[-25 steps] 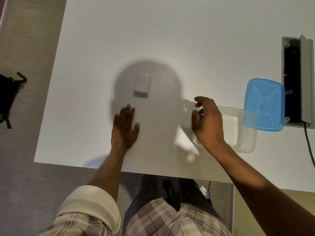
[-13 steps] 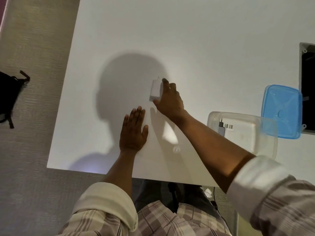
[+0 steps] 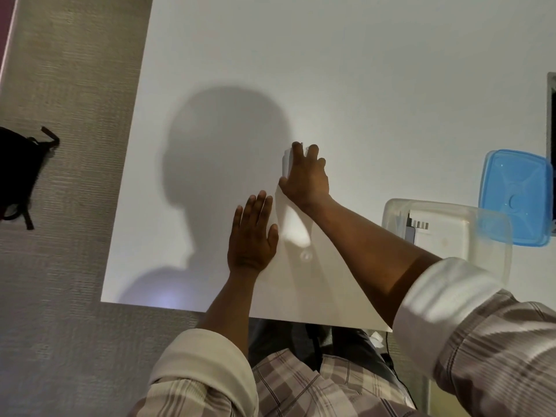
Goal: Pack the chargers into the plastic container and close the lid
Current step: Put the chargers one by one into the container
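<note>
The white table (image 3: 376,70) fills the frame. At right centre, the clear plastic container (image 3: 445,233) already holds one charger (image 3: 412,228), its blue lid (image 3: 517,197) off, just beyond. The flat left hand (image 3: 251,236) has not moved; the right hand (image 3: 305,179), at the container a second ago, now closes around the white charger (image 3: 285,161) mid-frame, ready to lift.
</note>
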Motion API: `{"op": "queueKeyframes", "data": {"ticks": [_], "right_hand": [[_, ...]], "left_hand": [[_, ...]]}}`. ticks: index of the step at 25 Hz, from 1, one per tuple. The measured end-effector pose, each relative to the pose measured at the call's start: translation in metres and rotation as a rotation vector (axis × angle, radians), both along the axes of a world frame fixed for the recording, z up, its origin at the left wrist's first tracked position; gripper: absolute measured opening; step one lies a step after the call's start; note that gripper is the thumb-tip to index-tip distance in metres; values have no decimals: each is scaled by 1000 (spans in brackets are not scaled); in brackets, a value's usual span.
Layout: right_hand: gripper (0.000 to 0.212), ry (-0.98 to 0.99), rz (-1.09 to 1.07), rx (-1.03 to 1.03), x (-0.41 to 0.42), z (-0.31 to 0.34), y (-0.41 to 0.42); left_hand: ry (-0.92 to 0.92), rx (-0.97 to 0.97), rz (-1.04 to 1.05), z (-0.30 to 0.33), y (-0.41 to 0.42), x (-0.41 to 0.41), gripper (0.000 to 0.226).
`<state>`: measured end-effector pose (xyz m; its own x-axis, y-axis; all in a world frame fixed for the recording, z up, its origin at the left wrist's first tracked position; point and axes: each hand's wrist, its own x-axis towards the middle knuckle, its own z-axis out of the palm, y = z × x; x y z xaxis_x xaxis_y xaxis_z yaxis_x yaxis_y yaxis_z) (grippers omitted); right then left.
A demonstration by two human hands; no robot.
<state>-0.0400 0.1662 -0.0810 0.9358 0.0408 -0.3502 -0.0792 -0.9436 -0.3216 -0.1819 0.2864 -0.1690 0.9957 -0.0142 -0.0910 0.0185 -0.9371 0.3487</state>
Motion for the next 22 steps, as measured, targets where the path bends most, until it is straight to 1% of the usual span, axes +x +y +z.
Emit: {"op": "queueKeyframes", "data": {"ticks": [3, 9, 14, 19, 22], "right_hand": [[71, 24, -5, 23, -13, 2, -20], [71, -85, -12, 86, -44, 26, -73], [76, -115, -38, 145, -69, 53, -126], [78, -203, -114, 247, -92, 79, -195], [82, -206, -180, 253, -107, 84, -242]], "left_hand": [[15, 20, -30, 0, 0, 1, 61], [61, 91, -44, 2, -7, 11, 66], [88, 74, -78, 11, -61, 31, 69], [87, 84, -136, 12, -114, 26, 68], [90, 80, -175, 13, -142, 21, 68]]}}
